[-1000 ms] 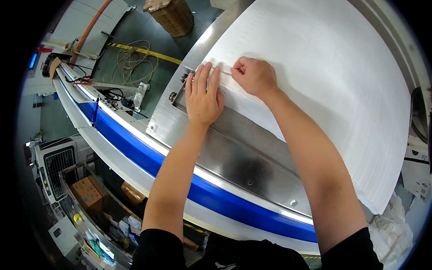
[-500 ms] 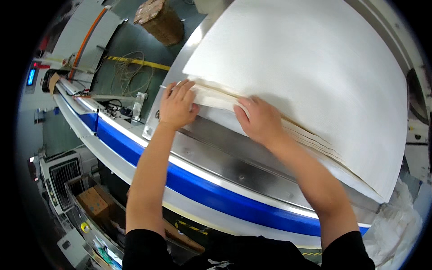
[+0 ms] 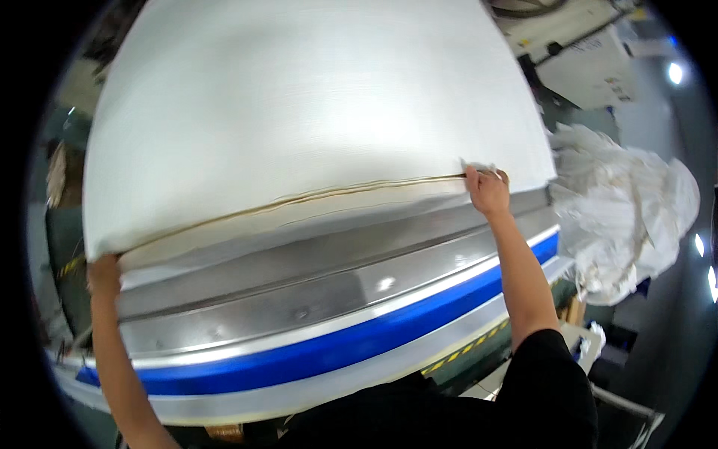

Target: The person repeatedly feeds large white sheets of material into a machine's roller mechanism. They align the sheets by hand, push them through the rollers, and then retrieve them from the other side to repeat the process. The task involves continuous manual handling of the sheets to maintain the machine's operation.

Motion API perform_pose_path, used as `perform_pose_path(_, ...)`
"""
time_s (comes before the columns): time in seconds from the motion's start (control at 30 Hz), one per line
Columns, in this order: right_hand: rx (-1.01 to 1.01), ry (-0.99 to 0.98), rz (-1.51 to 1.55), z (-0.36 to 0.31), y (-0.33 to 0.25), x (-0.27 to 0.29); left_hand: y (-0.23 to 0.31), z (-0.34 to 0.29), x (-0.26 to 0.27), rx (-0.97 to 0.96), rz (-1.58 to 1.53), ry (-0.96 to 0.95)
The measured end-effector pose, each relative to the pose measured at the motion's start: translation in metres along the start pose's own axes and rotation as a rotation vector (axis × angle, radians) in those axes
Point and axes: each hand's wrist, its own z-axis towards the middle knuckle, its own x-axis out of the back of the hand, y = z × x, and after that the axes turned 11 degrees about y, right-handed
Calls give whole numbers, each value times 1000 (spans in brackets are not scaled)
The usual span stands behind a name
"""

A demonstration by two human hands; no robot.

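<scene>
A large stack of thin white sheets [image 3: 321,97], paper or cloth, spreads over a metal table; its layered near edge shows a tan line between the upper and lower layers. At the near left corner, my left hand [image 3: 103,275] is closed on the sheets' edge, its fingertips partly hidden and blurred. My right hand [image 3: 490,191] grips the edge near the right corner, fingers curled over the top and thumb at the front. A small crumpled bit of the sheet rises beside its fingers.
Bare metal [image 3: 299,299] runs along the table's front, bordered by a blue strip [image 3: 321,348]. On the right lies a big heap of crumpled white sheeting [image 3: 624,209]. A brown carton or bundle [image 3: 66,176] stands beyond the left side. Yellow-black tape [image 3: 467,348] marks the floor below.
My hands have moved far apart along the near edge, left hand to the left corner and right hand to the right. The fanned layers now lie closer together, and the view has turned right.
</scene>
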Motion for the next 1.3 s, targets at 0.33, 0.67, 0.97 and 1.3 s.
perform_pose_path(0.33,-125,-470,-453,17,256,-8,-46,3,-57,133,-139,74)
perform_pose_path(0.67,-33,-677,-655,14,335,-27,-74,13,-101,-52,394,-68)
perform_pose_path(0.97,-214,-508,-376,22,350,55,-53,-38,31,121,-33,139)
perform_pose_path(1.3,-17,-620,-387,-58,383,142,-71,-155,65,-45,5,-85)
